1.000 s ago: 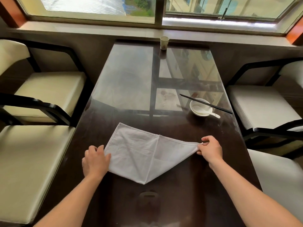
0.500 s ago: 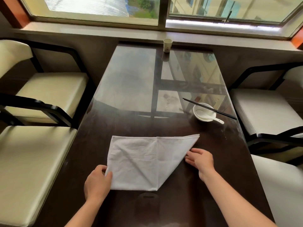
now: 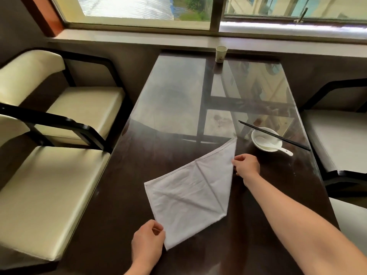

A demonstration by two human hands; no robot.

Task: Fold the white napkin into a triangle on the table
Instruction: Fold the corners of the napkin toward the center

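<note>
Since half a second ago the napkin [image 3: 190, 192] has swung round on the table [image 3: 170, 108], so that its long edge now runs from a left corner up to a far-right tip beside the bowl [image 3: 267, 141], and both hands have shifted with it. Cream chairs [image 3: 59, 108] with black arms stand along the left side, and lighter seats at the right. On the dark, glossy table top the white napkin lies flat near the middle of the near half, partly folded with crease lines across it, one point toward the near edge. At that near-left edge the left hand [image 3: 147, 242] is curled, thumb and fingers pinching the cloth. On the right edge of the napkin, below its far tip, the right hand [image 3: 247, 165] is loosely closed, fingertips gripping the hem. Just beyond it sits the white bowl with a white spoon [image 3: 278, 147] in it and black chopsticks [image 3: 274, 134] laid across the rim. A paper cup [image 3: 221, 54] stands at the far end by the window sill.
</note>
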